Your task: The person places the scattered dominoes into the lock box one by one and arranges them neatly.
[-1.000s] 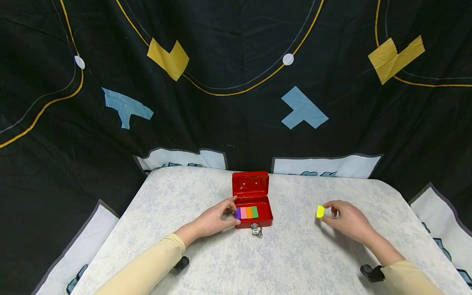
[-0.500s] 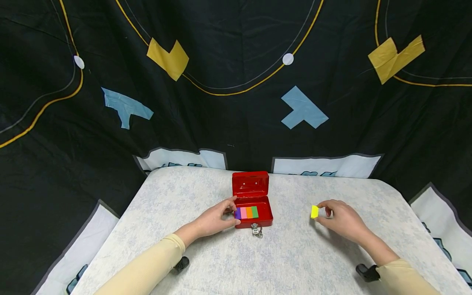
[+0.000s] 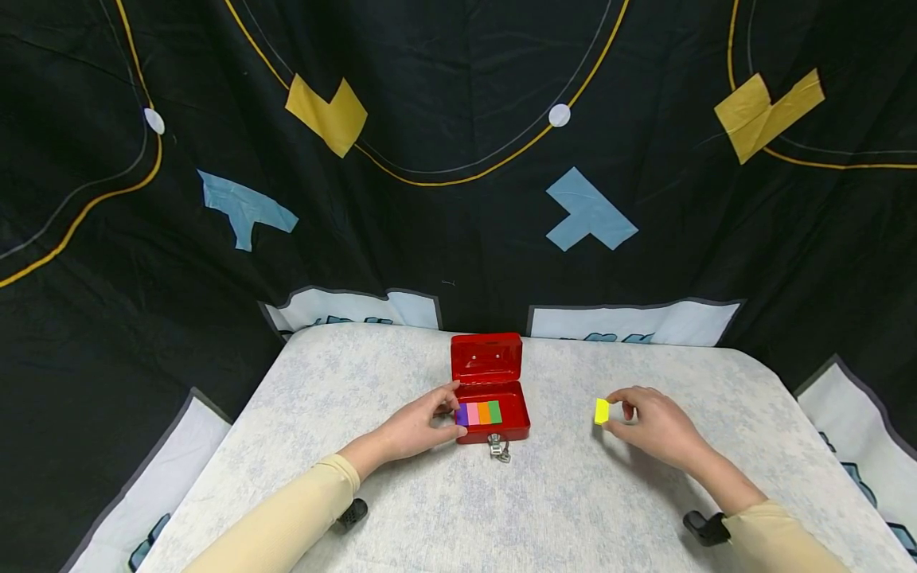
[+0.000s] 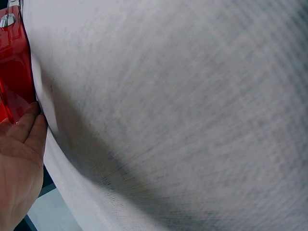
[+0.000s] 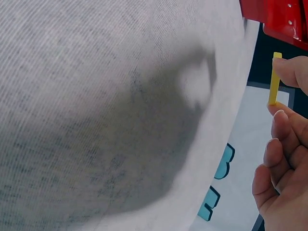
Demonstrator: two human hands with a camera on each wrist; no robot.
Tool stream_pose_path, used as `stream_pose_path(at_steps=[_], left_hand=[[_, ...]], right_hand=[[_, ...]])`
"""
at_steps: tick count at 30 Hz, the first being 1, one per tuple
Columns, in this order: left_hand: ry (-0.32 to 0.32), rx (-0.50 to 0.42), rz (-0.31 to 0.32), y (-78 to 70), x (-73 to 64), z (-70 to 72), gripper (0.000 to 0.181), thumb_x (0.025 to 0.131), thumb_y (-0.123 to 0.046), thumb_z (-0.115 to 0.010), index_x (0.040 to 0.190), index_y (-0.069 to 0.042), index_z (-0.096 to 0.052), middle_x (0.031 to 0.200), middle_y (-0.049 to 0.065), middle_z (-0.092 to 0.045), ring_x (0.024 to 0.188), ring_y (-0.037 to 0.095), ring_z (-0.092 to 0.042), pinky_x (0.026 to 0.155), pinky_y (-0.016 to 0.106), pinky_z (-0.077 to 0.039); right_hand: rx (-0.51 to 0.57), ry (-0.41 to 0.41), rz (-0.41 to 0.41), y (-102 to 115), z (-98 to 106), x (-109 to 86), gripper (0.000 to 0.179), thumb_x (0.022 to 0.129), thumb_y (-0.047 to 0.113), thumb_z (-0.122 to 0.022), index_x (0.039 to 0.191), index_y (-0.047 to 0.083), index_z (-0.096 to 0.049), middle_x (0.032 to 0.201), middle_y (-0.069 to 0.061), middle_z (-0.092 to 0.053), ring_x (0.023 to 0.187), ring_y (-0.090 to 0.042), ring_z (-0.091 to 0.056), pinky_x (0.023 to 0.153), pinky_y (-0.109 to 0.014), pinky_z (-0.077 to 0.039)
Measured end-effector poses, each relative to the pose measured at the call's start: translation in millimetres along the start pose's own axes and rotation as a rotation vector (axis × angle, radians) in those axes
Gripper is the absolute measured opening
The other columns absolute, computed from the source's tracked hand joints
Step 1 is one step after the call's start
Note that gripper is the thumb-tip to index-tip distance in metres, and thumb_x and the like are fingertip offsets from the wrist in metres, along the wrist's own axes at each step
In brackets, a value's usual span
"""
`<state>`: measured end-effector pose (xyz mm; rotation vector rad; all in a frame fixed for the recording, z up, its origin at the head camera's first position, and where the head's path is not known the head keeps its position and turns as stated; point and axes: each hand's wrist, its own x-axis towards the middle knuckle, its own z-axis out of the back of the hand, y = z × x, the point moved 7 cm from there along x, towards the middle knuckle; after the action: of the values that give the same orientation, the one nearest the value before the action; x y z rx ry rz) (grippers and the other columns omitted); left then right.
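Note:
A red metal cash box (image 3: 517, 410) stands on the table with its lid (image 3: 487, 356) raised. Inside lie purple (image 3: 462, 414), pink (image 3: 473, 413), orange (image 3: 484, 412) and green (image 3: 495, 411) blocks side by side. My left hand (image 3: 415, 422) holds the box's left end, thumb near the front corner and index finger farther back. In the left wrist view, fingertips touch the box's red side (image 4: 14, 72). My right hand (image 3: 659, 426) pinches a thin yellow block (image 3: 602, 411) between thumb and index finger, right of the box. The block appears raised above the table.
A silver latch with small metal pieces (image 3: 497, 448) hangs at the box's front. The table (image 3: 559, 509) has a pale mottled cloth. Behind it hangs a black curtain (image 3: 458, 239) with tape patches and cords. A dark wrist device (image 3: 705, 528) sits under the right sleeve.
My right hand has moved left with the yellow block, closer to the cash box. The left hand, the box and the blocks inside it have stayed put.

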<state>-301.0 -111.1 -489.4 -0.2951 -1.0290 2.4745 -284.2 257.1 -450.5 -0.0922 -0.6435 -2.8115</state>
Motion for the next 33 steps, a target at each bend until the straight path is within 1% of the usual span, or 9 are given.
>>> stream_pose_path(at_steps=[9, 15, 22, 26, 33], left_hand=[[-0.003, -0.003, -0.010, -1.1, 0.0, 0.8, 0.039, 0.093, -0.045, -0.074, 0.116, -0.020, -0.055, 0.165, -0.004, -0.031, 0.134, 0.019, -0.052, 0.111, 0.047, -0.041], [-0.006, -0.001, -0.012, -0.5, 0.0, 0.8, 0.039, 0.093, -0.045, -0.075, 0.115, -0.019, -0.056, 0.165, -0.005, -0.032, 0.134, 0.019, -0.052, 0.111, 0.046, -0.041], [-0.010, 0.016, -0.011, 1.8, 0.6, -0.6, 0.041, 0.091, -0.047, -0.076, 0.116, -0.021, -0.055, 0.165, -0.005, -0.032, 0.130, 0.018, -0.054, 0.109, 0.047, -0.043], [-0.011, 0.011, -0.011, 1.7, 0.6, -0.6, 0.040, 0.091, -0.047, -0.076, 0.115, -0.022, -0.055, 0.165, -0.003, -0.032, 0.130, 0.019, -0.054, 0.109, 0.047, -0.043], [-0.009, 0.005, -0.021, 0.6, 0.0, 0.0, 0.039, 0.092, -0.045, -0.075, 0.115, -0.021, -0.055, 0.166, -0.003, -0.031, 0.132, 0.020, -0.054, 0.110, 0.046, -0.042]], right_hand=[[-0.012, -0.013, 0.033, 7, -2, 4.1, 0.042, 0.086, 0.035, -0.081, 0.118, 0.010, -0.072, 0.079, 0.004, -0.051, 0.068, -0.014, -0.042, 0.056, -0.032, -0.034], [0.000, -0.005, 0.035, 11, -4, 7.0, 0.042, 0.086, 0.035, -0.082, 0.119, 0.011, -0.072, 0.079, 0.004, -0.051, 0.069, -0.015, -0.042, 0.056, -0.031, -0.034], [-0.001, -0.001, 0.047, 17, -6, 9.5, 0.040, 0.087, 0.034, -0.081, 0.118, 0.011, -0.072, 0.080, 0.004, -0.052, 0.070, -0.015, -0.043, 0.059, -0.032, -0.036], [0.002, -0.001, 0.060, 22, -7, 11.6, 0.040, 0.086, 0.035, -0.081, 0.118, 0.012, -0.072, 0.080, 0.005, -0.052, 0.069, -0.015, -0.043, 0.059, -0.032, -0.036], [-0.005, 0.000, 0.090, 31, -8, 16.8, 0.037, 0.086, 0.031, -0.081, 0.117, 0.012, -0.072, 0.079, 0.006, -0.052, 0.072, -0.015, -0.044, 0.061, -0.033, -0.037]])
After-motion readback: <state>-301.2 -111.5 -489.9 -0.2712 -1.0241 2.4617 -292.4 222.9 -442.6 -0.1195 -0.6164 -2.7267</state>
